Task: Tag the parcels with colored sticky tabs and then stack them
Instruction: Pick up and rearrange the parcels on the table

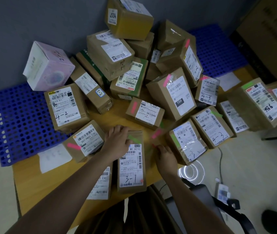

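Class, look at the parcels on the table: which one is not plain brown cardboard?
The pink and white box at the far left, tilted by the wall; all other parcels are brown.

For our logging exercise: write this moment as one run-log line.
stage: tagging | left hand: pressing green sticky tab onto brown cardboard parcel marked 3-1 | right hand: beside parcel, grip unclear | stacking: not begun

Obs., head view: parcel marked 3-1 (131, 163) – top-left corner hidden under left hand (117, 141). Parcel beside it (100, 183) mostly covered by left forearm; label only partly legible. Right hand (165, 157) – fingertips blurred, couldn't tell if a tab was pinched. Pink tab (156, 133) nearby smeared by motion. Large carton (269, 31) cut off by top-right edge. Small label print unreadable throughout.
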